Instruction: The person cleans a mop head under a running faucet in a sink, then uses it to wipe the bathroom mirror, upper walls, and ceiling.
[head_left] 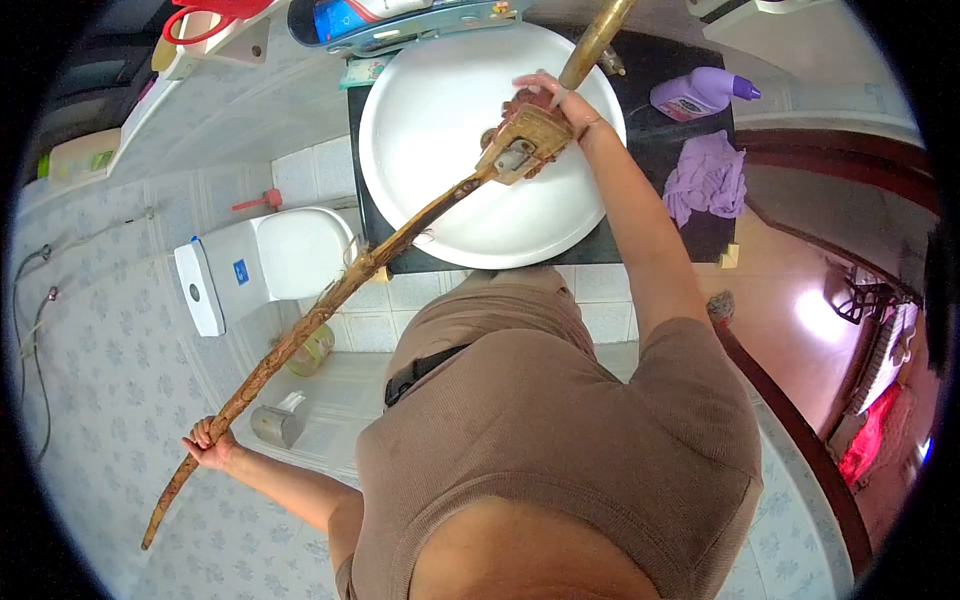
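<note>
A long mop (330, 300) with a rough wooden handle slants across the view. My left hand (210, 443) is wrapped round this handle near its lower end. At the other end, over the white washbasin (420, 110), is a worn yellowish head plate (535, 140) with a metal bracket and ragged reddish-brown material beneath. My right hand (565, 105) grips that head from its far side, some fingers bent over the material and others partly hidden. A brass-coloured faucet (597, 42) reaches down right above this hand, with a whitish trickle of water at its mouth.
On the dark counter (645, 235) lie a purple bottle (700, 93) and a crumpled purple cloth (706, 177). A white toilet (300, 250) stands left of the basin, under the handle. Near the left forearm is a metal cup (275, 427). A doorway opens at right.
</note>
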